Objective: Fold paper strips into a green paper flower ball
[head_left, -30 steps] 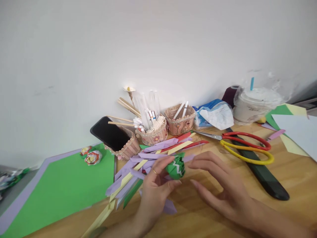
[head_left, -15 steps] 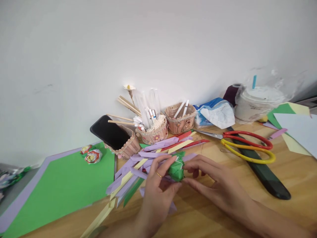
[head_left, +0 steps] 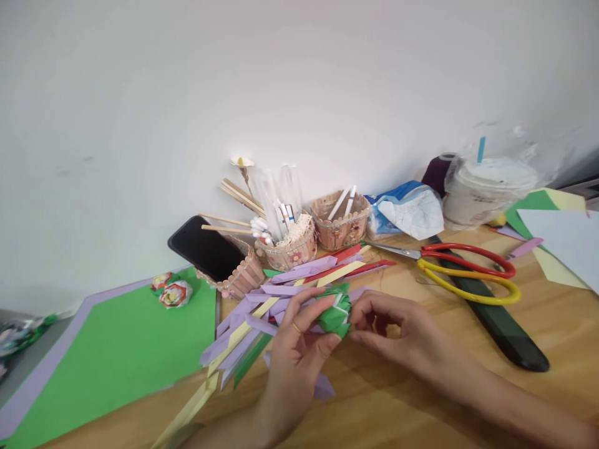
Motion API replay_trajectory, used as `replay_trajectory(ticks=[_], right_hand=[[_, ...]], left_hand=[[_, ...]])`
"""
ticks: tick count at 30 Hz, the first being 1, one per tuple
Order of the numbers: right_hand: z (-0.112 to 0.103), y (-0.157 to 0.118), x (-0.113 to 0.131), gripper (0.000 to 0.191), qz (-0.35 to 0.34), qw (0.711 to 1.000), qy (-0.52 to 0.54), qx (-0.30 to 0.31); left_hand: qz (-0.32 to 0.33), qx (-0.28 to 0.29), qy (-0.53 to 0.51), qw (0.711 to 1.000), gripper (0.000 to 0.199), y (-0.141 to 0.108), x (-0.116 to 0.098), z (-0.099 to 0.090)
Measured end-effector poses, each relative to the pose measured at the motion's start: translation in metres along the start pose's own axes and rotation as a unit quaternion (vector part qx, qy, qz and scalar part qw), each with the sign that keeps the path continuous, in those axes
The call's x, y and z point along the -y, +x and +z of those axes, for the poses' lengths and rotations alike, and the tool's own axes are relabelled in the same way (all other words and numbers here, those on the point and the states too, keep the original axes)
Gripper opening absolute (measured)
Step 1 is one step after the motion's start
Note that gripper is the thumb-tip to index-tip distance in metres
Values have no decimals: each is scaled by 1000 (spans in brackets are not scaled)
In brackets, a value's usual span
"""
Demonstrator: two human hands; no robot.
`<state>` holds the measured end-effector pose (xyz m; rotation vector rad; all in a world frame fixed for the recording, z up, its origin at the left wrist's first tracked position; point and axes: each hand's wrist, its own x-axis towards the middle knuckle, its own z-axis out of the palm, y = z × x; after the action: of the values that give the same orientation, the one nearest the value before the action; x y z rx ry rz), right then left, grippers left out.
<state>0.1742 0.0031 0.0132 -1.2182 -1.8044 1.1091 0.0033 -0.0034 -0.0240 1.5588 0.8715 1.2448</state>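
Bud [head_left: 334, 318], one: green paper, folded, squat; long axis unclear; white zigzag runs down its right side. Held over wooden table [head_left: 388, 399], beside flat paper strips [head_left: 253, 304].
Left hand [head_left: 297, 355]: thumb and fingers closed around bud.
Right hand [head_left: 405, 327]: thumb and forefinger nearly together at bud's right edge; grip cannot be told.
Left basket [head_left: 243, 278], scalloped: phone [head_left: 206, 249], tilted.
Middle basket [head_left: 292, 254]: pens [head_left: 285, 214], clear tubes [head_left: 291, 187].
Right basket [head_left: 344, 232]: two white sticks [head_left: 350, 201].

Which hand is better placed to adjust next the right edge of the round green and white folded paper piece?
Probably the right hand: its fingertips are at that edge, while the left hand holds the green paper piece from the left.
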Motion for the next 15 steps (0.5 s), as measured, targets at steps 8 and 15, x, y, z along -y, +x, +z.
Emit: replay_trajectory(ticks=[8,15], right_hand=[[-3,-1,4,11,12,1000,3,18],[-3,-3,1,14,-39,998,-38,20]], left_hand=[[0,9,14,1000,40,0,-2,-1],[-9,6,51,999,37,-2,-3,0]])
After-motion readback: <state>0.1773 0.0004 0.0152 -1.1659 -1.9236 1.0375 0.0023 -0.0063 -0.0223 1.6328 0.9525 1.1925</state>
